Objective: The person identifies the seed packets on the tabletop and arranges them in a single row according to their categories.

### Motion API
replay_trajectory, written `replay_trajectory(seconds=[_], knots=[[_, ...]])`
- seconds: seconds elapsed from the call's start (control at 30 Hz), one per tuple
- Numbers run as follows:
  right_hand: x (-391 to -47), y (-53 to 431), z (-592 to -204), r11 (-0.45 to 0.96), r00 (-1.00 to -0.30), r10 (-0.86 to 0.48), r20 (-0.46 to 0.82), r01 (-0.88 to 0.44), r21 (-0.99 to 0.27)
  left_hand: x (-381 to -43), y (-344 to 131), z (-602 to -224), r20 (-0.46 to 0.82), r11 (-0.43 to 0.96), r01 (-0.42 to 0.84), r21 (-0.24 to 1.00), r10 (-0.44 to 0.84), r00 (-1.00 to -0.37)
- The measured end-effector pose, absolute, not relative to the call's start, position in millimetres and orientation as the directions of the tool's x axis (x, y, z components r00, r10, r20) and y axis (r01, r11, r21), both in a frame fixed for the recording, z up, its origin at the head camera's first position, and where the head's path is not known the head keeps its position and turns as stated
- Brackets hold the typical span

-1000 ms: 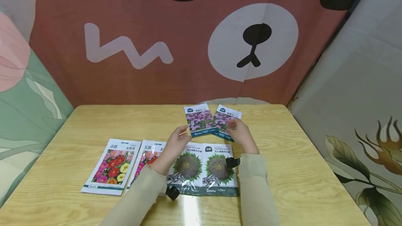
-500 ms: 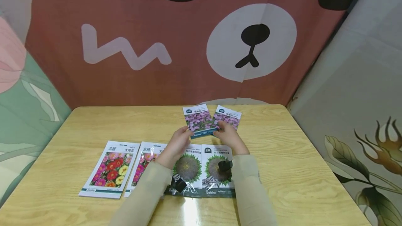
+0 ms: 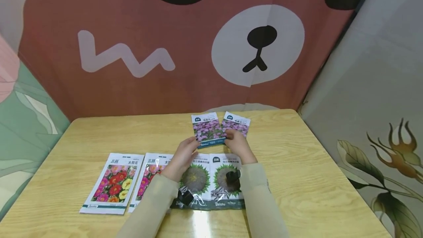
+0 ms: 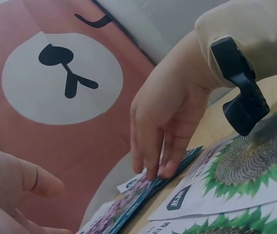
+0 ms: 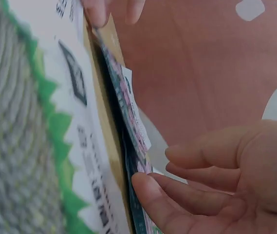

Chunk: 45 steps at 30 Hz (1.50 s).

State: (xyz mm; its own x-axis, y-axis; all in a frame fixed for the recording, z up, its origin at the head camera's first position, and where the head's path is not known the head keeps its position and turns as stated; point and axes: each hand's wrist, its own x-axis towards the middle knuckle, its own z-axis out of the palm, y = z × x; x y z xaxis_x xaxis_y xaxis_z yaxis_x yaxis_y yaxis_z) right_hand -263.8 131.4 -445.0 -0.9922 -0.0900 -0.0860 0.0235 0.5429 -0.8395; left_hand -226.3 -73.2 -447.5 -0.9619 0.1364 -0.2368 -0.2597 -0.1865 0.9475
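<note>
Two purple-flower seed packets lie at the back of the table, the left packet point(image 3: 207, 130) overlapping the right packet point(image 3: 236, 122). My left hand point(image 3: 182, 157) is at the left packet's lower left corner, its thumb and fingers apart in the left wrist view. My right hand point(image 3: 238, 145) touches the lower right part of the pair. In the right wrist view its thumb point(image 5: 148, 187) meets the packet edge while the other fingers stand off, fairly straight. Just in front lie two sunflower seed packets point(image 3: 227, 183) side by side, partly under my wrists.
Two red-and-pink flower packets lie at left: the outer one point(image 3: 111, 184) in full view, the inner one point(image 3: 148, 173) partly behind my left forearm. The wooden table point(image 3: 307, 179) meets a red cloth backdrop point(image 3: 185, 94) behind and a grey patterned cloth point(image 3: 347, 94) on the right.
My right hand has come left and down from over the right packet to the overlap. My left hand has closed in on the left packet's corner. The head view has shifted slightly.
</note>
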Motion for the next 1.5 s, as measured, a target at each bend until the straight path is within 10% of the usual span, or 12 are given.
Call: replay_trajectory(seconds=[1.5], knots=[[-257.7, 182.0, -427.2, 0.373, -0.964, -0.214, -0.157, 0.068, -0.925, -214.0, -64.8, -447.9, -0.091, -0.008, -0.093, 0.996, 0.153, -0.984]])
